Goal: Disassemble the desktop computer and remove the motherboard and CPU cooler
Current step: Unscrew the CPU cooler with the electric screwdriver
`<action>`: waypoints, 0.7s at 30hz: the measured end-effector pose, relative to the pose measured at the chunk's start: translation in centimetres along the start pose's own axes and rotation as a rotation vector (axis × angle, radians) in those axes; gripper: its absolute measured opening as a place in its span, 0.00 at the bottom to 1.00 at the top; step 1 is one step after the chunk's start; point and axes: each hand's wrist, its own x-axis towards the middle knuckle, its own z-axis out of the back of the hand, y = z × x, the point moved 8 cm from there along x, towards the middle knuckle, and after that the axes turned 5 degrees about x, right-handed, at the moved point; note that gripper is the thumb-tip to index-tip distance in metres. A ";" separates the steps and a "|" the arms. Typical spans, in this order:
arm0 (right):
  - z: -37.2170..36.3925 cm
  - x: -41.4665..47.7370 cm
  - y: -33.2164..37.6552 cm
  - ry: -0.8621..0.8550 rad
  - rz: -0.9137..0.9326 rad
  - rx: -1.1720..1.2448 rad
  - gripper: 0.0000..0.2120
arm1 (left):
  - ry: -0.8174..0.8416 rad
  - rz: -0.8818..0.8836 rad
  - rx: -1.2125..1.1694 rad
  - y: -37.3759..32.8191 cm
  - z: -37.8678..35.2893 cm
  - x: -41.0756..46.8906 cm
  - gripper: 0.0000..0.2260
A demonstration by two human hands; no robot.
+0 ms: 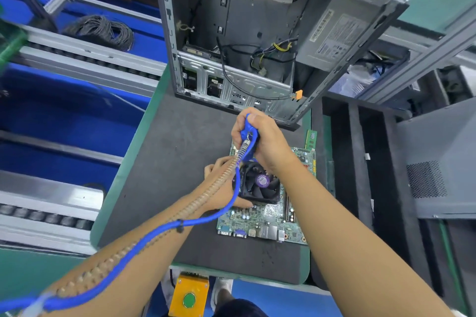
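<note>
The green motherboard [260,221] lies flat on the dark mat [180,141], out of the case. The black CPU cooler [260,184] with its purple-hubbed fan sits on the board. My right hand [262,140] is closed around a blue powered screwdriver [249,134], held upright over the cooler's far left corner. Its coiled hose and blue cable [154,237] trail over my left forearm. My left hand [221,183] rests against the cooler's left side, fingers on the board. The open computer case [257,33] stands behind, with its power supply [332,36] and loose cables inside.
A RAM stick [311,139] lies right of the board's far corner. A grey side panel [438,162] and black foam slots stand at the right. Conveyor rails and a cable bundle [103,31] run along the left. A yellow box with a green button [189,296] sits below the mat.
</note>
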 end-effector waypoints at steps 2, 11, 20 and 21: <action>0.0 -0.1 0.5 -0.019 -0.004 0.007 0.10 | -0.004 -0.040 0.013 0.6 0.4 -0.6 0.56; -5.5 -1.3 1.5 0.101 -0.095 0.088 0.09 | -0.211 0.203 -0.412 5.8 6.7 -6.9 0.26; -20.4 -1.8 -5.5 0.323 -0.323 -0.363 0.20 | -0.466 0.248 -0.832 8.3 11.1 -17.7 0.13; -22.4 -2.0 -6.3 0.353 -0.326 -0.360 0.21 | -0.540 0.284 -0.843 9.7 11.5 -19.3 0.12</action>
